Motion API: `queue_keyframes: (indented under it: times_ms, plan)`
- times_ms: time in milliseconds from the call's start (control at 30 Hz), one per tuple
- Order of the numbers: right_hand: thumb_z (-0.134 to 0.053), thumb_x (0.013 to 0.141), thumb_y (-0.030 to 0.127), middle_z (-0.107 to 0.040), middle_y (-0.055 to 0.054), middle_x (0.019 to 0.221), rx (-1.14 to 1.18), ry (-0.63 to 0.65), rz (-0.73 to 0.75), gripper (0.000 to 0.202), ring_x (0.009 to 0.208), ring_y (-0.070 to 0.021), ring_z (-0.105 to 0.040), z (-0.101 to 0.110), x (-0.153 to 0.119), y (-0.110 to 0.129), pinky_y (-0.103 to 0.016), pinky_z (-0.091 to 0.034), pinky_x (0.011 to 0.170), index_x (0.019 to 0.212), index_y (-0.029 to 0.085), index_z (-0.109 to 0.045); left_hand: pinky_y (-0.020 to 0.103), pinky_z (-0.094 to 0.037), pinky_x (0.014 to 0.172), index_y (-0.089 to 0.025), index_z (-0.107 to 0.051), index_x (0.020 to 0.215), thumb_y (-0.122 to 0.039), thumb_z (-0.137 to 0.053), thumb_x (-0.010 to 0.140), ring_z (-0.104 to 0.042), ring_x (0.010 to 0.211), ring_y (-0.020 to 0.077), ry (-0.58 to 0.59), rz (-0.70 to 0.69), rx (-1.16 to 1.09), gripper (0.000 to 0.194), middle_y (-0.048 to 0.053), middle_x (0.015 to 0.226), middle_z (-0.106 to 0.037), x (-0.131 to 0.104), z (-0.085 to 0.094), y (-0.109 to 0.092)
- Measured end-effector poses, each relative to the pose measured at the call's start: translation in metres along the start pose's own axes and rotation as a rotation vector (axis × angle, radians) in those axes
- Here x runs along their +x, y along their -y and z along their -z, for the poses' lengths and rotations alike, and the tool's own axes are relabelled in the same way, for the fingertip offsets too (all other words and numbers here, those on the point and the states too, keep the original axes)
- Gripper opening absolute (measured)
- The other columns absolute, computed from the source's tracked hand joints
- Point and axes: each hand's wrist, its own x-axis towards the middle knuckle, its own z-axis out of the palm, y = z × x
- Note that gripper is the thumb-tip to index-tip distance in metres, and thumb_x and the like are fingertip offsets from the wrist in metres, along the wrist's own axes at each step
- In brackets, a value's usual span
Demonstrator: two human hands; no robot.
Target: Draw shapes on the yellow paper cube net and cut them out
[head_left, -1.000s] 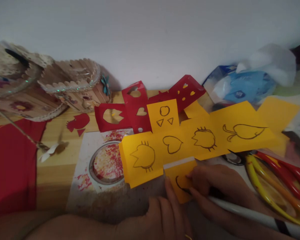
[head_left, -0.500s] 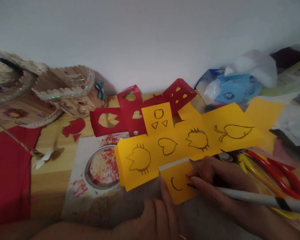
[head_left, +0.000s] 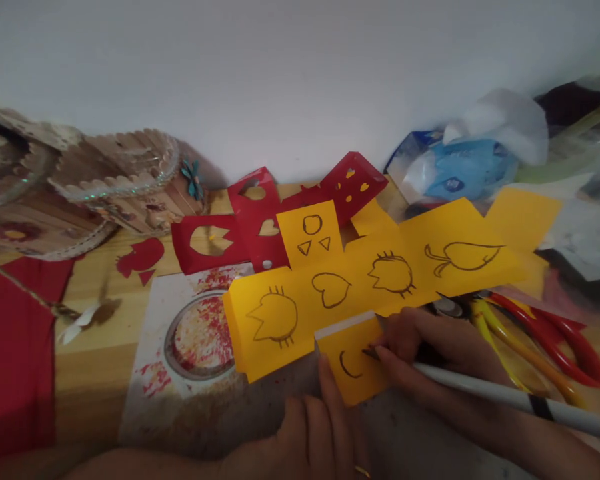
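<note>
Drawing, seemingly: the right hand [head_left: 430, 347] pinches a pen [head_left: 480, 385] over the five-o'clock yellow panel [head_left: 353, 363]; the left hand [head_left: 313, 433] touches it, grip unclear. Further strokes need steadiness.

The left hand [head_left: 310, 430] is touching a yellow panel [head_left: 357, 392] while the right hand [head_left: 433, 340] is holding a white pen [head_left: 480, 387] near its curved line [head_left: 342, 364]; red cutout paper [head_left: 256, 209] is lying behind a yellow sheet [head_left: 307, 317].
</note>
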Motion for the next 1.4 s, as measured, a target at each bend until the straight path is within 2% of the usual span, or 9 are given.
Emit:
queue_keyframes:
  times_ms: [167,267,433,533,733,1033,1100,1233,1400]
  plan:
    - [-0.054,0.081,0.018,-0.044,0.008,0.048,-0.014,0.056,-0.043,0.03,0.042,-0.008,-0.038,0.003,0.003,0.004,-0.02,-0.03,0.039,0.06,0.023,-0.034,0.015,-0.041,0.04,-0.015,-0.061,0.073,-0.009,-0.043,0.093,-0.054,0.04,0.0062,0.052,-0.06,-0.02,0.027,-0.002,0.069,-0.073,0.0,0.002,0.002]
    - [-0.054,0.081,0.018,-0.044,0.007,0.048,-0.023,0.046,-0.045,0.029,0.041,-0.0083,-0.038,0.003,0.004,0.005,-0.021,-0.03,0.038,0.06,0.023,-0.035,0.015,-0.041,0.039,-0.015,-0.063,0.073,-0.012,-0.047,0.093,-0.054,0.04,0.0061,0.07,-0.076,-0.025,0.026,-0.002,0.07,-0.073,0.0,0.004,0.006]
    - [-0.055,0.081,0.02,-0.044,0.007,0.047,-0.018,0.03,-0.047,0.028,0.041,-0.0083,-0.039,0.0,0.003,0.003,-0.021,-0.031,0.038,0.059,0.023,-0.037,0.015,-0.041,0.038,-0.016,-0.063,0.074,-0.009,-0.042,0.093,-0.053,0.039,0.0067,0.085,-0.069,-0.03,0.029,-0.002,0.071,-0.073,-0.001,0.006,0.006]
    - [-0.056,0.082,0.018,-0.045,0.007,0.048,-0.025,0.015,-0.001,0.028,0.04,-0.0076,-0.04,-0.001,0.001,-0.001,-0.02,-0.031,0.038,0.06,0.023,-0.038,0.015,-0.042,0.04,-0.016,-0.063,0.076,-0.009,-0.045,0.094,-0.055,0.042,0.0067,0.106,-0.085,-0.04,0.026,-0.003,0.072,-0.073,-0.001,0.006,0.006]
    - [-0.056,0.082,0.016,-0.043,0.008,0.048,-0.048,0.015,0.026,0.029,0.04,-0.0076,-0.041,0.0,0.002,-0.002,-0.019,-0.032,0.038,0.061,0.023,-0.036,0.015,-0.039,0.039,-0.016,-0.06,0.073,-0.002,-0.032,0.095,-0.05,0.038,0.0053,0.05,-0.062,-0.022,0.038,-0.005,0.067,-0.072,-0.001,0.004,0.006]
    - [-0.055,0.082,0.013,-0.044,0.008,0.05,-0.059,0.019,0.053,0.03,0.043,-0.0071,-0.04,0.001,0.001,-0.001,-0.019,-0.033,0.041,0.062,0.023,-0.035,0.019,-0.041,0.048,-0.015,-0.055,0.083,-0.012,-0.044,0.098,-0.054,0.05,0.0072,0.133,-0.16,-0.053,0.02,-0.002,0.078,-0.074,-0.008,0.006,0.007]
    - [-0.054,0.083,0.014,-0.045,0.008,0.051,-0.074,0.018,0.062,0.029,0.042,-0.007,-0.041,0.001,0.001,-0.001,-0.019,-0.032,0.041,0.062,0.023,-0.035,0.019,-0.04,0.048,-0.016,-0.054,0.082,-0.011,-0.042,0.098,-0.053,0.049,0.007,0.125,-0.139,-0.036,0.021,-0.003,0.077,-0.074,-0.008,0.004,0.004]
    - [-0.053,0.084,0.014,-0.046,0.008,0.05,-0.094,0.032,0.077,0.029,0.041,-0.0063,-0.042,0.002,0.002,0.0,-0.018,-0.033,0.04,0.064,0.023,-0.034,0.022,-0.038,0.045,-0.018,-0.05,0.075,-0.004,-0.036,0.098,-0.049,0.043,0.0087,-0.004,0.044,0.03,0.03,-0.006,0.064,-0.07,-0.008,-0.001,-0.003]
    - [-0.054,0.084,0.014,-0.048,0.009,0.05,-0.113,0.013,0.107,0.029,0.041,-0.0058,-0.043,0.001,0.002,-0.001,-0.016,-0.034,0.04,0.065,0.023,-0.036,0.016,-0.042,0.05,-0.018,-0.054,0.083,-0.009,-0.041,0.1,-0.053,0.051,0.0061,0.12,-0.132,-0.002,0.023,-0.008,0.073,-0.072,-0.009,0.005,0.005]
